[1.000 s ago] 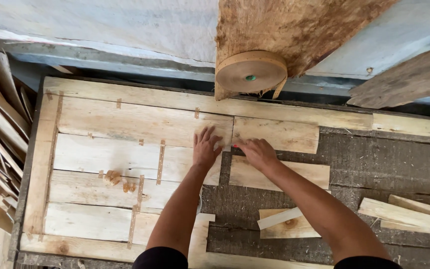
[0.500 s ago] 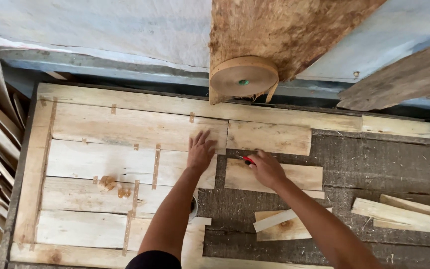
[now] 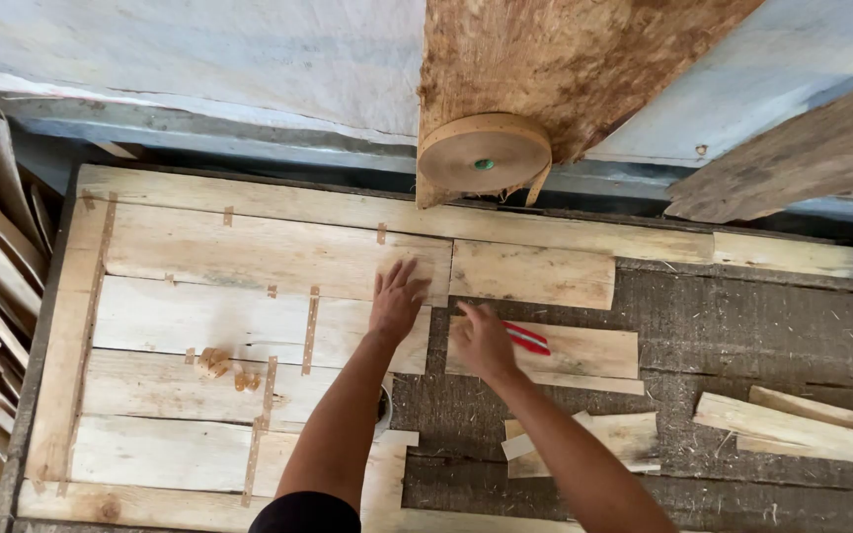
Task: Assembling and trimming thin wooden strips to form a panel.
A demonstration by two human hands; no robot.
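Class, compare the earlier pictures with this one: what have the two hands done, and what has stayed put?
The right hand has drawn back from the veneer seam toward the person, holding a red tool over a lower strip. The left hand stays flat on the taped sheets. The tape roll and loose strips are unmoved.

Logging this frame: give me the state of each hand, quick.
Left hand: open, fingers spread flat on the veneer sheet, holding nothing.
Right hand: closed around a red tool, over a veneer strip.
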